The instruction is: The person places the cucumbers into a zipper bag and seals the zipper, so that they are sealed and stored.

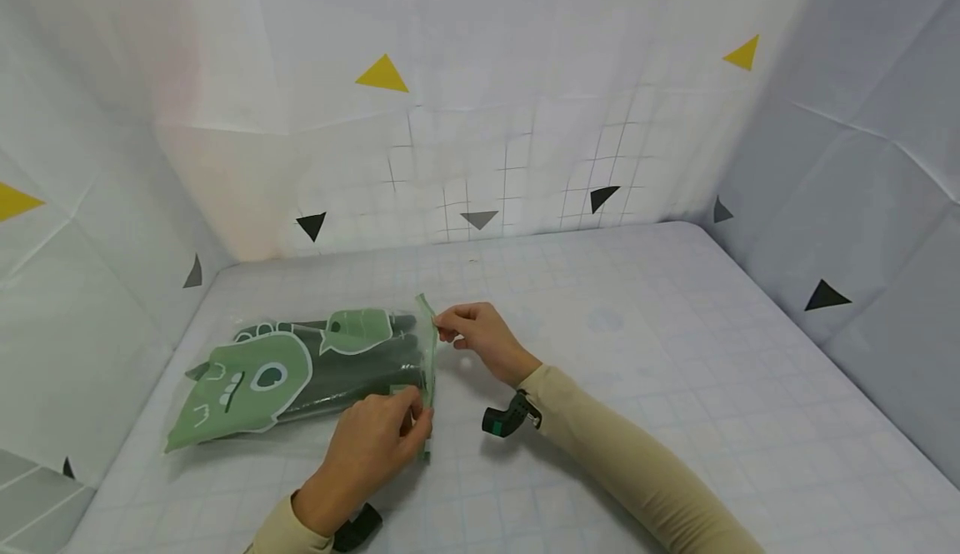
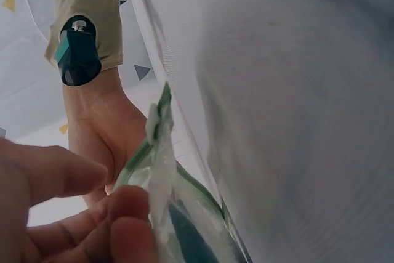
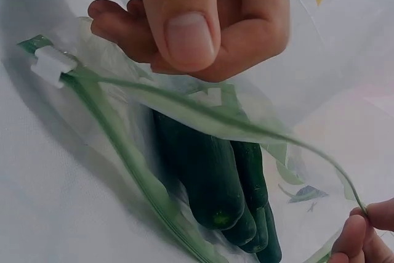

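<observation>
A clear zip bag (image 1: 292,375) with a green monster print lies on the left of the table. Several long, dark green cucumber-like vegetables (image 3: 206,177) are inside it. Two green edge strips stand apart at its mouth, and a white slider (image 3: 52,66) sits at the near end. My right hand (image 1: 483,337) pinches one strip toward the far end, between thumb and fingertips (image 3: 354,235). Close to the near part of the mouth is my left hand (image 1: 375,441), fingers loosely bent. In the left wrist view, a gap shows between its thumb and fingers (image 2: 129,201).
Black wrist cameras (image 1: 510,416) are strapped to both wrists. The white gridded table (image 1: 622,329) is bordered by pale sheet walls (image 1: 525,54) with yellow, black and grey triangles.
</observation>
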